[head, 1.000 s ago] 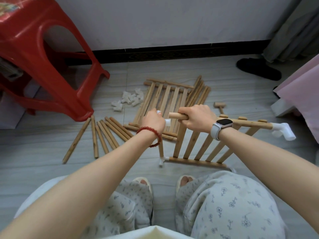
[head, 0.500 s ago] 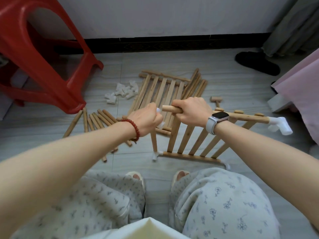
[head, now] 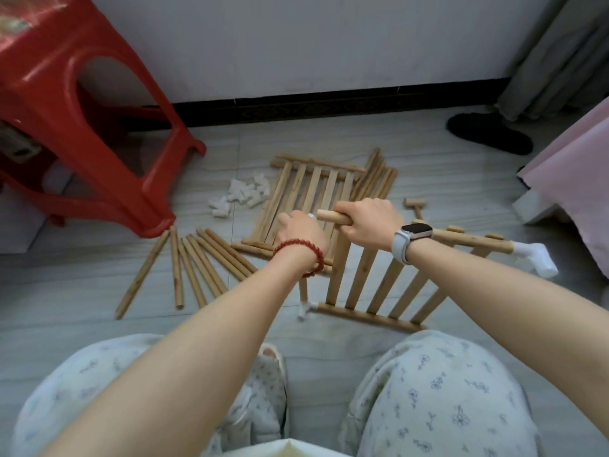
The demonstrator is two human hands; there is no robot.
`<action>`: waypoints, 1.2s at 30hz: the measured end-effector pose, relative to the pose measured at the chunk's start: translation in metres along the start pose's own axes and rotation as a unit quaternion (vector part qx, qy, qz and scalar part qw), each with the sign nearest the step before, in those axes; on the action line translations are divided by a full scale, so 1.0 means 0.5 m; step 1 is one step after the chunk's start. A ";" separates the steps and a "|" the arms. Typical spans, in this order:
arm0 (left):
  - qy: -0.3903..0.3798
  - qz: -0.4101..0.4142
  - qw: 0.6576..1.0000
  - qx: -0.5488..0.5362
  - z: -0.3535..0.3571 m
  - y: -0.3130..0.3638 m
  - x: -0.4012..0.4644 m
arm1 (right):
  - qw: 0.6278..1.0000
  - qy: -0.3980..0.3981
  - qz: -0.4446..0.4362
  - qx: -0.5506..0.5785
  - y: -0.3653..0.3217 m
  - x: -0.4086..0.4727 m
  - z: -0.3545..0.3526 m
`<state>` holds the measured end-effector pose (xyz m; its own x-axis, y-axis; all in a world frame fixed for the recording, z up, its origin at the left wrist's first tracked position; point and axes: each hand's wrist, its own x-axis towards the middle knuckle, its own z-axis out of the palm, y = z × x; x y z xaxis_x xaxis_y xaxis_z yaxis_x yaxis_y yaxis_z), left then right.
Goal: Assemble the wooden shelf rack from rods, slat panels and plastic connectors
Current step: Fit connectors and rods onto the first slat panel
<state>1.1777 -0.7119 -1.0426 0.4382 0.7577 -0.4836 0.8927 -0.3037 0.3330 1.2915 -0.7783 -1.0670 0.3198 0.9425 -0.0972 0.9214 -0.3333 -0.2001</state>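
A slat panel point(head: 369, 275) stands tilted on its lower edge on the floor in front of my knees. My right hand point(head: 370, 222) grips the panel's top rail near its bare left end point(head: 329, 216). A white plastic connector point(head: 537, 258) caps the rail's right end. My left hand point(head: 301, 230) is closed around a white connector point(head: 311, 216) right beside the rail's left end; most of it is hidden by my fingers. A short upright rod point(head: 303, 293) rises from another connector point(head: 304, 308) at the panel's lower left corner.
Flat on the floor behind lie another slat panel point(head: 309, 192), a bundle of rods point(head: 375, 178), loose rods point(head: 194, 265), a pile of white connectors point(head: 242, 194) and a small wooden mallet point(head: 415, 204). A red plastic stool point(head: 82, 127) stands left, a black slipper point(head: 491, 133) far right.
My left hand with the connector has stayed close to the rail's left end, shifting slightly. The camera view moved a little; the panel and my right hand keep their hold.
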 end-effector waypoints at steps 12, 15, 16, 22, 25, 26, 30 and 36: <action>0.023 0.153 0.981 0.119 -0.017 -0.044 0.008 | 1.000 0.004 -0.028 0.011 -0.006 -0.015 0.009; 0.031 0.150 0.979 0.136 -0.015 -0.043 0.002 | 0.999 0.000 -0.022 0.027 -0.010 -0.016 0.007; 0.031 0.148 0.979 0.138 -0.014 -0.043 -0.001 | 0.999 -0.001 -0.023 0.031 -0.011 -0.017 0.008; 0.033 0.150 0.973 0.174 -0.015 -0.042 -0.014 | 0.999 0.006 -0.027 0.030 -0.017 -0.035 0.008; 0.037 0.155 0.970 0.185 -0.017 -0.043 -0.013 | 0.999 0.017 -0.038 0.026 -0.021 -0.040 0.008; 0.035 0.158 0.969 0.188 -0.016 -0.046 -0.014 | 0.999 0.017 -0.045 0.021 -0.022 -0.043 0.008; 0.026 0.185 0.960 0.207 -0.015 -0.057 -0.015 | 0.997 0.022 -0.079 0.003 -0.022 -0.056 0.013; 0.001 0.223 0.950 0.216 -0.017 -0.076 -0.006 | 0.995 0.021 -0.094 -0.008 -0.031 -0.068 0.020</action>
<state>1.1415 -0.6980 -1.0471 0.7841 0.4984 -0.3699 0.5775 -0.8041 0.1408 1.2641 -0.8053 -1.0706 0.1509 0.9884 -0.0188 0.9688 -0.1516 -0.1961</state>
